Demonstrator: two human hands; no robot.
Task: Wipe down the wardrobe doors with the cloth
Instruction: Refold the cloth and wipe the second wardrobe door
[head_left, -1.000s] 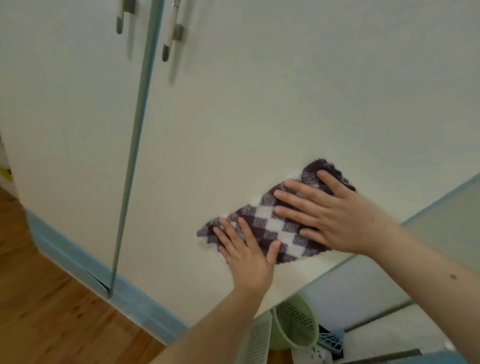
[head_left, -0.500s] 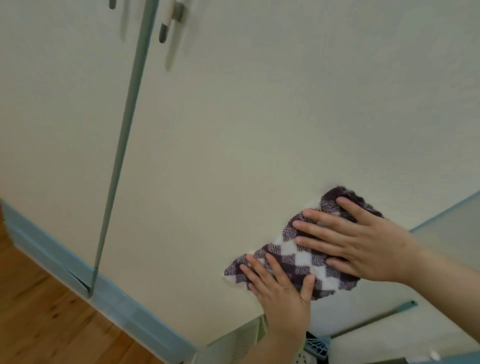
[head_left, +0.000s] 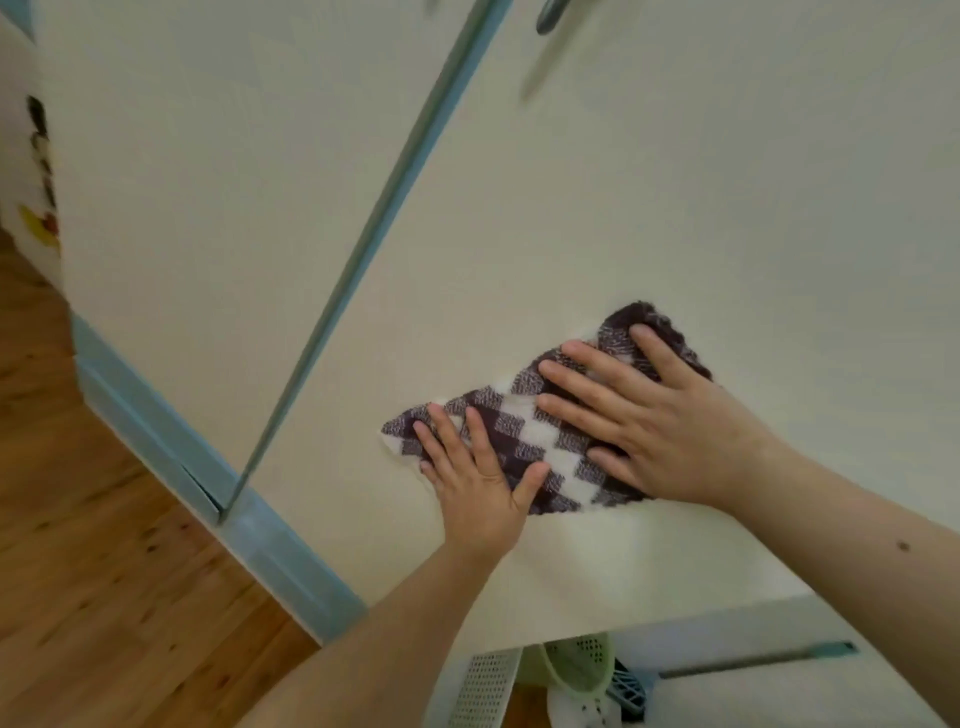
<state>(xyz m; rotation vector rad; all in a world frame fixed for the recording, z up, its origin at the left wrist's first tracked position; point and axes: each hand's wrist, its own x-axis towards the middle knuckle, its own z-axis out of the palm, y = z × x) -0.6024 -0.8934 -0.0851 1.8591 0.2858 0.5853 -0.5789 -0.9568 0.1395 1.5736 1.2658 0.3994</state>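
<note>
A purple-and-white checked cloth (head_left: 524, 431) lies flat against the lower part of a cream wardrobe door (head_left: 597, 218). My left hand (head_left: 475, 480) presses the cloth's lower left end with straight, spread fingers. My right hand (head_left: 654, 421) presses the cloth's upper right part, fingers straight and pointing left. A second cream door (head_left: 208, 171) stands to the left, parted from the first by a teal strip (head_left: 384, 208). The end of a grey door handle (head_left: 550, 15) shows at the top edge.
A teal plinth (head_left: 208, 478) runs along the wardrobe's foot above the wooden floor (head_left: 93, 571). Below the door's bottom edge sit a pale green perforated basket (head_left: 576, 670), a white perforated panel (head_left: 483, 686) and a blue crate (head_left: 628, 686).
Both hands and the cloth have slid up the door from its bottom edge. The view has shifted, so more floor and plinth show at the left.
</note>
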